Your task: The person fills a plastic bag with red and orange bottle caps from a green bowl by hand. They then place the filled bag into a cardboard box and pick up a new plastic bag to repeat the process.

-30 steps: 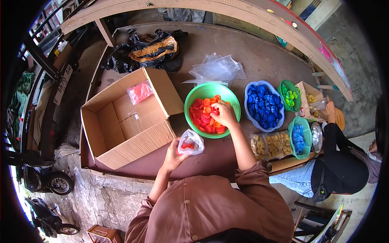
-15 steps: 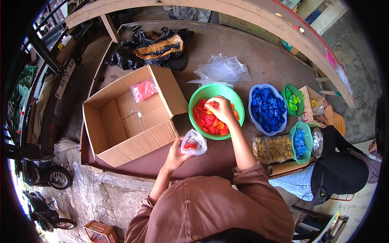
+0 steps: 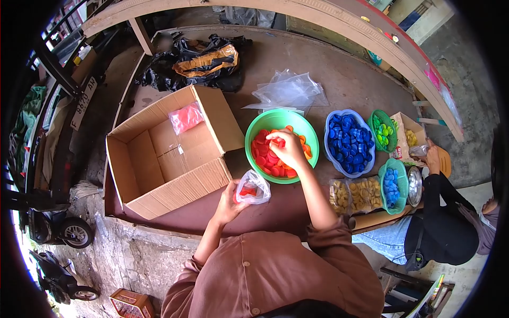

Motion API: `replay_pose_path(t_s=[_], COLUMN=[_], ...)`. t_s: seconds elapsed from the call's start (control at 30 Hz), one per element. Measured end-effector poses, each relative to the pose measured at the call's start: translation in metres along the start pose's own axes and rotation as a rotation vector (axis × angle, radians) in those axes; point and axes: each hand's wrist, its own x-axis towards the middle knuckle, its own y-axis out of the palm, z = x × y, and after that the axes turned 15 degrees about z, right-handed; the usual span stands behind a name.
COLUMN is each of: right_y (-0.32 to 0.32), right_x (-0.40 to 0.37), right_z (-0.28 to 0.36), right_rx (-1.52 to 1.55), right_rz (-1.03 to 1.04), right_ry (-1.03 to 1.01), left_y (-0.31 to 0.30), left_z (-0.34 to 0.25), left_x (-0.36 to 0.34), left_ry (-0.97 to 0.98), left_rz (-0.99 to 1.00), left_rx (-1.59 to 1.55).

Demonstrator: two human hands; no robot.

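Observation:
My left hand (image 3: 228, 204) is closed around a small clear plastic bag (image 3: 259, 197), its mouth open and a few red bottle caps (image 3: 247, 190) inside. My right hand (image 3: 287, 148) is over the green basin (image 3: 307, 125), with its fingers bent together among red and orange caps (image 3: 261, 150). Whatever is between those fingertips is hidden. Left of the basin stands an open cardboard box (image 3: 180, 188), and a sealed bag of red caps (image 3: 186, 117) lies inside it.
Blue caps fill a blue basket (image 3: 327, 151) on the right, beside smaller green baskets (image 3: 388, 204) and bags of tan caps (image 3: 356, 195). Behind lie clear plastic sheets (image 3: 291, 91) and black plastic (image 3: 209, 63). Another person's hand (image 3: 433, 156) is at a carton (image 3: 401, 151).
My right hand has shifted slightly left and down within the basin, over the caps. My left hand still holds the bag in about the same place.

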Motion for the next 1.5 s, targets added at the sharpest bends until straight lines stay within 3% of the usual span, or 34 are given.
replay_pose_path(t_s=[0.03,0.13,0.33,0.43,0.5,0.53,0.6,0.63,0.67,0.73,0.83,0.87,1.0,1.07,1.17,1.23,1.33,1.4,1.47,1.5], right_y=[0.004,0.021,0.032,0.035,0.032,0.032,0.028,0.023,0.022,0.013,0.018,0.015,0.035,0.048,0.051,0.048,0.034,0.017,0.003,-0.003], right_x=[0.01,0.035,0.05,0.048,0.044,0.041,0.028,0.016,0.012,0.002,0.014,0.016,0.036,0.043,0.049,0.048,0.034,0.014,-0.015,-0.029], right_z=[-0.015,-0.035,-0.035,-0.056,-0.069,-0.076,-0.067,-0.056,-0.056,-0.056,-0.091,-0.066,-0.049,-0.047,-0.045,-0.048,-0.037,-0.008,0.031,0.046], right_rx=[-0.001,-0.592,-0.762,-0.713,-0.174,-0.137,0.429,0.826,0.886,0.923,0.759,0.463,-0.388,-0.503,-0.505,-0.385,0.059,0.225,0.467,0.347], right_rz=[-0.001,0.011,0.175,0.12,-0.083,-0.202,-0.187,-0.176,-0.175,-0.185,-0.121,-0.095,0.065,0.089,0.152,0.03,-0.091,-0.057,0.054,0.142], right_ry=[-0.001,0.113,0.221,0.166,0.005,-0.168,0.046,0.048,0.071,0.163,0.098,0.196,0.081,0.189,0.213,0.164,0.054,0.054,-0.185,-0.218], left_y=[0.0,-0.001,-0.002,-0.001,-0.001,-0.001,-0.001,-0.001,0.0,0.0,0.0,0.0,0.0,0.0,-0.001,-0.001,0.0,0.0,0.0,0.001], left_z=[-0.001,-0.003,-0.007,-0.002,-0.001,-0.002,-0.002,-0.002,-0.002,-0.003,-0.002,-0.001,-0.004,-0.008,-0.011,-0.009,-0.007,-0.005,-0.002,-0.002], left_x=[0.001,0.001,0.0,0.0,0.0,0.0,-0.001,-0.001,-0.001,-0.002,-0.002,-0.002,-0.003,-0.003,-0.005,-0.005,-0.005,-0.003,-0.003,-0.003], left_ry=[0.005,0.005,0.012,0.021,0.018,0.013,0.009,0.009,0.008,0.01,0.039,0.065,0.044,0.056,-0.004,0.0,0.006,0.009,0.02,0.019], left_rz=[0.004,0.002,-0.009,-0.008,-0.005,-0.005,-0.006,-0.001,0.004,0.006,0.006,0.0,0.0,-0.007,-0.016,-0.022,-0.025,-0.026,-0.023,-0.021], left_rx=[0.019,0.049,0.04,0.023,0.007,0.009,0.012,-0.002,-0.016,-0.006,0.022,0.035,0.034,0.0,0.079,0.046,0.022,0.03,0.048,0.047])
